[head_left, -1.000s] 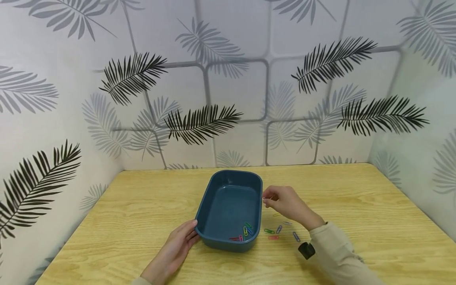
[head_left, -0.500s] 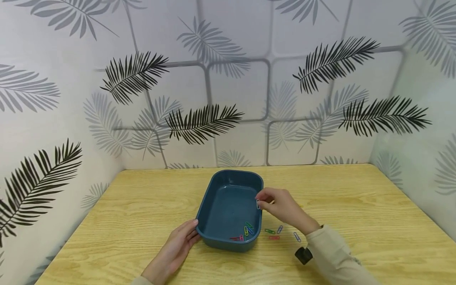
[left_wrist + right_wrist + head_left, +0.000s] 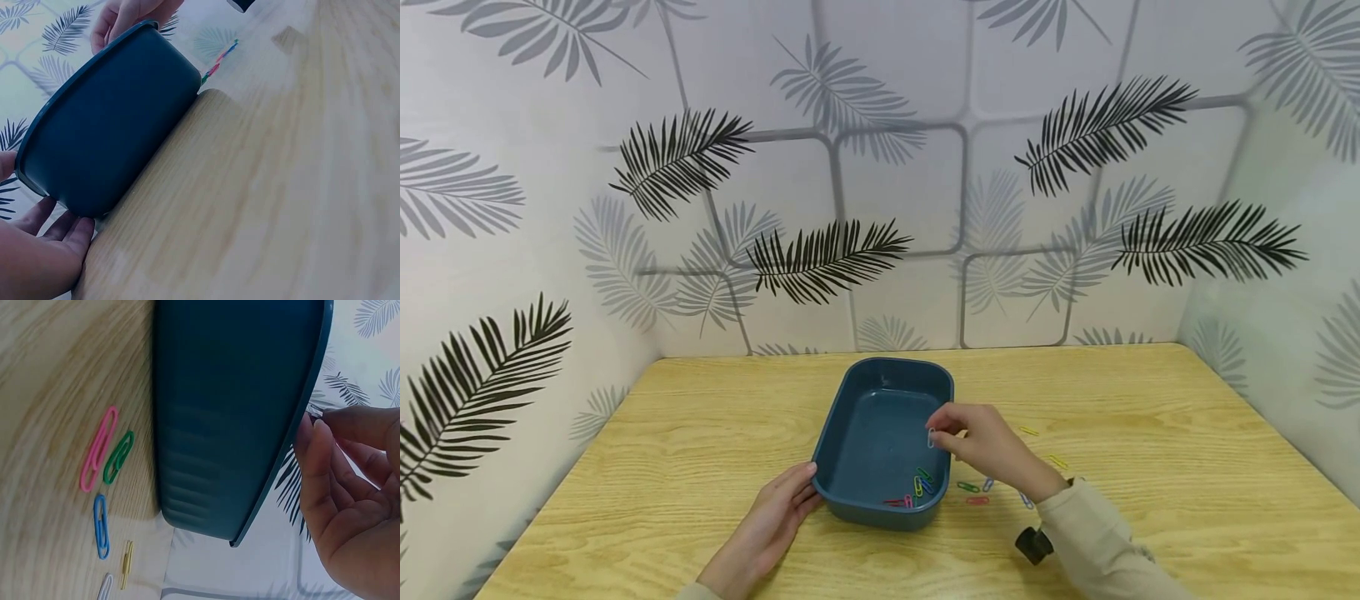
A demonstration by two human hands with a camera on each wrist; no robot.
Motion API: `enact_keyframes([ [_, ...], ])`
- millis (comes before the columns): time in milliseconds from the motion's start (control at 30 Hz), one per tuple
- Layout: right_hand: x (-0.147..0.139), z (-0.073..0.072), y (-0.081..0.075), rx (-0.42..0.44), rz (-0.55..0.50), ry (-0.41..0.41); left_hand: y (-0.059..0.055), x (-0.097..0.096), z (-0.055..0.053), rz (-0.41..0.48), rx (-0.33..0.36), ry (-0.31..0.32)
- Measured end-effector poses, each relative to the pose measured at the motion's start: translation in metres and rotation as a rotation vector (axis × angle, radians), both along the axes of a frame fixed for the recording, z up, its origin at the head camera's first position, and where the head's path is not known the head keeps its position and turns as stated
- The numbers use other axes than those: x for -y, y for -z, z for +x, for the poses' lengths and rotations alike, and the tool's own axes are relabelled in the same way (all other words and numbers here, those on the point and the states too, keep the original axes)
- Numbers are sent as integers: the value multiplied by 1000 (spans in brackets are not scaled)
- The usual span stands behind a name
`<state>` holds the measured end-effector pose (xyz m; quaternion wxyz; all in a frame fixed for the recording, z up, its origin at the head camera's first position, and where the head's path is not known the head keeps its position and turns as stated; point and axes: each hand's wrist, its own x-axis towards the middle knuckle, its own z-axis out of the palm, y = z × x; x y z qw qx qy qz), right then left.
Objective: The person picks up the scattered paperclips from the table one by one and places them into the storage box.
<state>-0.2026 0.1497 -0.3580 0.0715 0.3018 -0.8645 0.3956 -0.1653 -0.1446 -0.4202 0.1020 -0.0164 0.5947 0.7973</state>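
Note:
A dark blue plastic bin [image 3: 887, 517] stands on the wooden table, several coloured paper clips [image 3: 918, 487] lying at its near right end. At its near left corner, my left hand [image 3: 772, 518] holds the bin, thumb at the rim and fingers against the outer wall, as the left wrist view also shows. Over the right rim, my right hand [image 3: 988, 440] pinches a whitish paper clip [image 3: 931, 438] between thumb and forefinger, above the inside of the bin. In the right wrist view most of that clip is hidden behind the fingertips.
Right of the bin lie more paper clips: a pink one [image 3: 98, 450], a green one [image 3: 119, 457], a blue one [image 3: 101, 526], a white one and yellow ones. A black device [image 3: 1034, 545] hangs at the right wrist. A leaf-patterned wall [image 3: 895, 192] rises behind the table.
My right hand has moved left from outside the right rim to over the bin, carrying the whitish paper clip. My left hand and the bin stay put.

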Motion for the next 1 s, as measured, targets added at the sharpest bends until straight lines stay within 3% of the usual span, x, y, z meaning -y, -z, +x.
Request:
enact_keyframes([
  [1000, 0, 1, 0, 11, -41, -11, 1, -1, 1, 7, -3, -8],
])
